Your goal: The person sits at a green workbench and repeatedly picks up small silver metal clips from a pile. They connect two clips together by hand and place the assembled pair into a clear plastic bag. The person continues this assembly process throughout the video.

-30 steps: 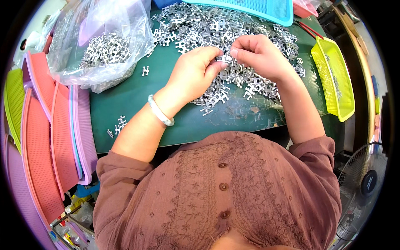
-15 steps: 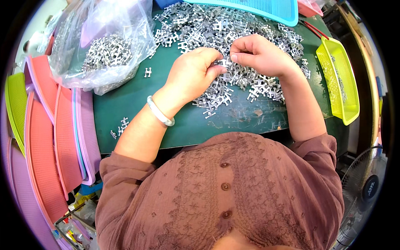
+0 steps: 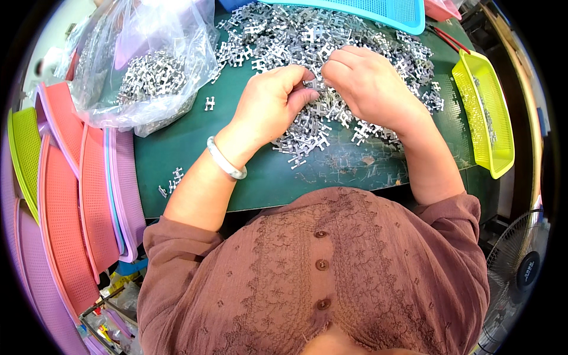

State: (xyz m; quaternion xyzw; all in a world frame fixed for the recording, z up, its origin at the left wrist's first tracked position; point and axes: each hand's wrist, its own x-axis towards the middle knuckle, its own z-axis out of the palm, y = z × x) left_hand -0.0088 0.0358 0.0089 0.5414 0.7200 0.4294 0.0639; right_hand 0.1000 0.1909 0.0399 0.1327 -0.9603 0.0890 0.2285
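A large heap of small silvery H-shaped metal parts [image 3: 307, 41] covers the far middle of the green table [image 3: 248, 183]. My left hand [image 3: 269, 103], with a pale bangle [image 3: 226, 158] on its wrist, pinches one small metal part [image 3: 310, 86] between thumb and forefinger above the near side of the heap. Close beside it on the right, my right hand [image 3: 373, 86] is closed with the back of the hand upward. Its fingertips meet the part's right side or nearly so; what they hold is hidden beneath the curled fingers.
A clear plastic bag [image 3: 151, 89] of the same parts stands at far left. Stacked pink and purple perforated baskets [image 3: 65, 225] line the left side. A blue basket [image 3: 378, 13] sits behind the heap, a yellow-green basket [image 3: 488, 118] at right. A fan [image 3: 520, 269] stands lower right.
My right hand has turned over so its back faces up, and its fingers have curled down. The left hand keeps its pinch, almost unmoved.
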